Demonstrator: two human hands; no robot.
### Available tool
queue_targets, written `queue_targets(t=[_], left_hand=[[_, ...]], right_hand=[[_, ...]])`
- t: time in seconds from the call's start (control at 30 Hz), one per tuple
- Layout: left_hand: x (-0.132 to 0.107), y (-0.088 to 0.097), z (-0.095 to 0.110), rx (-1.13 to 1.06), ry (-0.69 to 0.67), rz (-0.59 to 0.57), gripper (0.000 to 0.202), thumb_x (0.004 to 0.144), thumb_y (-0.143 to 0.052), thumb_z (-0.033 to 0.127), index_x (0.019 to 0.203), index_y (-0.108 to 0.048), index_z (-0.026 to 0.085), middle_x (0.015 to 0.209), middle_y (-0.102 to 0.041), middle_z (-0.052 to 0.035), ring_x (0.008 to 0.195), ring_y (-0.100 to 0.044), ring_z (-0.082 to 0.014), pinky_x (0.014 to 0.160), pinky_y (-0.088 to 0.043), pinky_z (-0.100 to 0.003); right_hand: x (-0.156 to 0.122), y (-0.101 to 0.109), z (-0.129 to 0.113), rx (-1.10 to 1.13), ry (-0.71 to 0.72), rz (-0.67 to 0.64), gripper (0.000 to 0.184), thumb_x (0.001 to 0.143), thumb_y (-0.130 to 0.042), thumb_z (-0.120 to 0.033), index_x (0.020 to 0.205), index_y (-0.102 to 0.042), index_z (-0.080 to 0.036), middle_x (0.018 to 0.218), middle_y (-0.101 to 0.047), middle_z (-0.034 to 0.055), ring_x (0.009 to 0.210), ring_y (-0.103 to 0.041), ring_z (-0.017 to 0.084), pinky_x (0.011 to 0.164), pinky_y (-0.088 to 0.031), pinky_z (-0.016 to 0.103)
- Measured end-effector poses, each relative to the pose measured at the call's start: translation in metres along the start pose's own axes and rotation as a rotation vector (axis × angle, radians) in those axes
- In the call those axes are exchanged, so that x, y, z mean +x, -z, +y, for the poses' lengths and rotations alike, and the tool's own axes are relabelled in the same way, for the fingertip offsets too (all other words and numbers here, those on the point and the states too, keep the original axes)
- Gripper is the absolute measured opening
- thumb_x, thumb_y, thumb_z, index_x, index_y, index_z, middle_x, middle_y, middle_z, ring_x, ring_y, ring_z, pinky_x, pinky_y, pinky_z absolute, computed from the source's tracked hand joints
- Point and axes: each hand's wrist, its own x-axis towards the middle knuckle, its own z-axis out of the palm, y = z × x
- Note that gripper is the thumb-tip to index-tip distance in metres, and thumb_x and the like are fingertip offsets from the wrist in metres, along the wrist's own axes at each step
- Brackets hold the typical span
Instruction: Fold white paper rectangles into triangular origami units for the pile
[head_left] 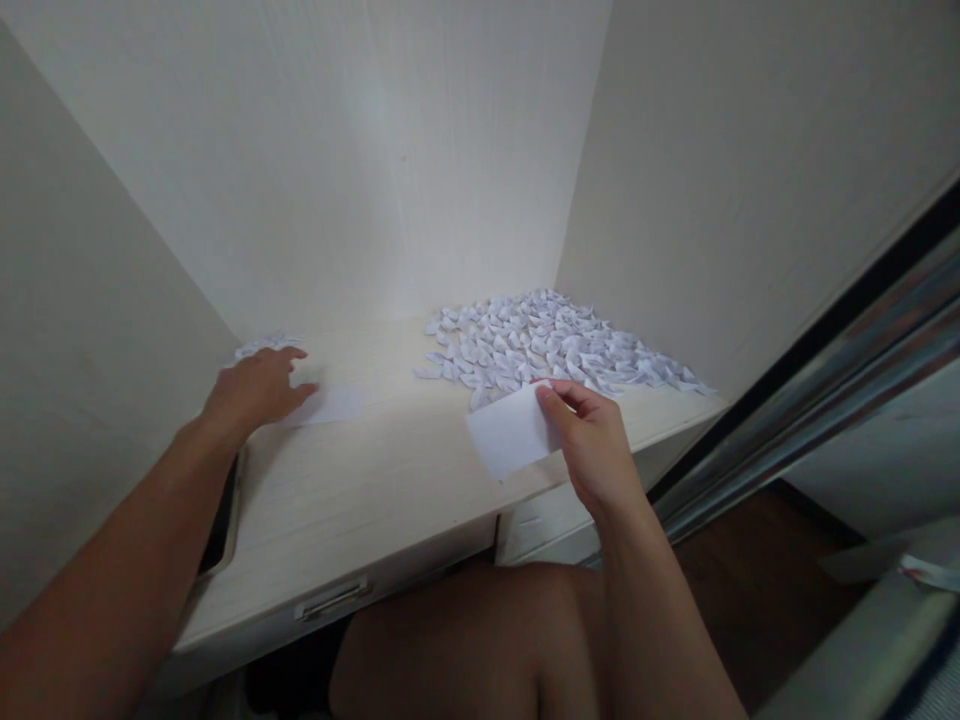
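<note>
My right hand (592,440) pinches a small white paper rectangle (510,432) by its right edge, holding it just above the pale wooden desk (360,500). My left hand (255,392) lies palm down at the desk's left, fingers resting on a flat white paper sheet (334,405). A small cluster of folded white pieces (259,345) sits just beyond that hand. A large heap of folded white paper pieces (547,345) fills the desk's back right corner, just beyond the held paper.
White walls enclose the desk at left, back and right. A drawer with a metal handle (334,600) runs under the front edge. A dark phone-like object (221,520) lies by my left forearm. My knee (480,640) is below the desk; a metal rail (810,400) stands at right.
</note>
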Motion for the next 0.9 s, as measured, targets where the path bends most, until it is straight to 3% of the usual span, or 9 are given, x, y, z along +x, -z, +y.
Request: queue_targets(t=[0.03,0.1,0.2,0.3,0.47,0.6,0.67,0.8,0.9], left_hand=[[-0.003,-0.006,0.018,0.077,-0.052,0.023,0.040,0.076,-0.080,0.029,0.111,-0.069,0.014,0.091,-0.070,-0.0068,0.078,-0.064,-0.0232,0.081,-0.050,-0.037],[-0.013,-0.021,0.060,0.003,-0.251,-0.008,0.049,0.086,-0.072,0.035,0.131,-0.062,0.017,0.113,-0.070,-0.0120,0.088,-0.068,-0.0236,0.086,-0.053,-0.039],[-0.035,-0.043,0.122,-0.206,-0.535,-0.121,0.057,0.092,-0.069,0.037,0.144,-0.052,0.022,0.115,-0.071,-0.0097,0.087,-0.070,-0.0192,0.086,-0.057,-0.037],[-0.056,-0.056,0.159,-0.398,-0.686,-0.185,0.068,0.092,-0.070,0.032,0.153,-0.040,0.025,0.121,-0.071,-0.0098,0.088,-0.072,-0.0165,0.084,-0.059,-0.033],[-0.072,-0.063,0.175,-0.521,-0.785,-0.175,0.047,0.093,-0.067,0.021,0.139,-0.058,0.026,0.118,-0.071,-0.0089,0.091,-0.072,-0.0162,0.082,-0.061,-0.030],[-0.074,-0.073,0.177,-0.570,-0.836,-0.103,0.031,0.092,-0.065,0.015,0.121,-0.071,0.025,0.116,-0.069,-0.0096,0.101,-0.071,-0.0180,0.084,-0.062,-0.030],[-0.075,-0.078,0.178,-0.620,-0.821,-0.030,0.028,0.092,-0.067,0.015,0.116,-0.074,0.027,0.125,-0.065,-0.0104,0.109,-0.069,-0.0194,0.083,-0.063,-0.031],[-0.079,-0.075,0.183,-0.709,-0.665,0.169,0.013,0.088,-0.074,0.026,0.101,-0.079,0.027,0.146,-0.056,-0.0100,0.131,-0.057,-0.0282,0.099,-0.061,-0.046],[-0.079,-0.070,0.188,-0.818,-0.362,0.103,0.010,0.089,-0.074,0.031,0.090,-0.078,0.022,0.114,-0.076,-0.0093,0.107,-0.071,-0.0265,0.096,-0.062,-0.046]], right_hand=[[0.000,0.000,0.000,-0.014,0.002,-0.005,0.033,0.072,-0.079,-0.048,0.086,-0.076,-0.019,0.072,-0.070,0.0010,0.060,-0.056,0.014,0.053,-0.039,0.026],[-0.001,-0.001,0.000,-0.024,0.013,-0.025,0.035,0.070,-0.080,-0.048,0.088,-0.075,-0.019,0.074,-0.071,0.0017,0.061,-0.058,0.015,0.054,-0.041,0.026],[-0.001,-0.002,0.001,-0.024,0.033,-0.060,0.037,0.068,-0.083,-0.046,0.091,-0.072,-0.019,0.076,-0.072,0.0019,0.063,-0.061,0.015,0.057,-0.044,0.026],[-0.002,-0.003,-0.002,-0.052,0.033,-0.070,0.039,0.066,-0.086,-0.045,0.088,-0.065,-0.020,0.072,-0.071,0.0003,0.058,-0.060,0.014,0.053,-0.044,0.026],[-0.005,-0.006,-0.006,-0.149,0.071,-0.091,0.038,0.067,-0.086,-0.043,0.085,-0.060,-0.022,0.071,-0.071,-0.0002,0.057,-0.059,0.015,0.051,-0.042,0.026],[-0.006,-0.012,-0.006,-0.177,0.115,-0.134,0.034,0.067,-0.085,-0.040,0.084,-0.062,-0.022,0.073,-0.072,0.0005,0.063,-0.062,0.016,0.055,-0.044,0.026],[-0.006,-0.014,-0.007,-0.139,0.099,-0.193,0.032,0.069,-0.084,-0.041,0.083,-0.062,-0.022,0.075,-0.073,0.0011,0.066,-0.064,0.017,0.056,-0.045,0.026],[-0.005,-0.012,-0.007,-0.060,0.086,-0.270,0.025,0.085,-0.068,-0.045,0.091,-0.068,-0.021,0.094,-0.077,0.0058,0.079,-0.069,0.018,0.064,-0.052,0.029],[-0.003,-0.007,-0.003,-0.068,0.122,-0.262,0.022,0.088,-0.061,-0.033,0.106,-0.069,-0.023,0.111,-0.076,0.0065,0.087,-0.070,0.017,0.073,-0.055,0.031]])
